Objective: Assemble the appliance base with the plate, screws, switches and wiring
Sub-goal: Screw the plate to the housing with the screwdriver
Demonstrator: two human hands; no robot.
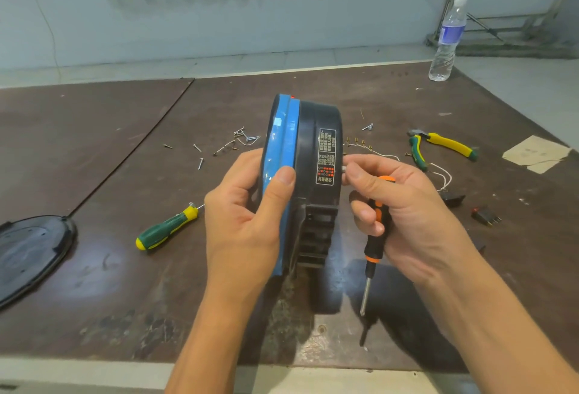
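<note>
At the centre of the frame, the left hand [247, 215] is gripping the round blue-and-black plastic appliance base [316, 149], holding it on edge with the thumb lying across the blue rim. Just right of it, the right hand [407, 205] is curling its lower fingers round an orange-and-black screwdriver [372, 246], shaft pointing down. Its thumb and forefinger are pinching a small silver screw [343, 169] right beside the base's black wall. A black oval plate [31, 252] is lying on the dark brown bench [125, 284] at the left edge.
</note>
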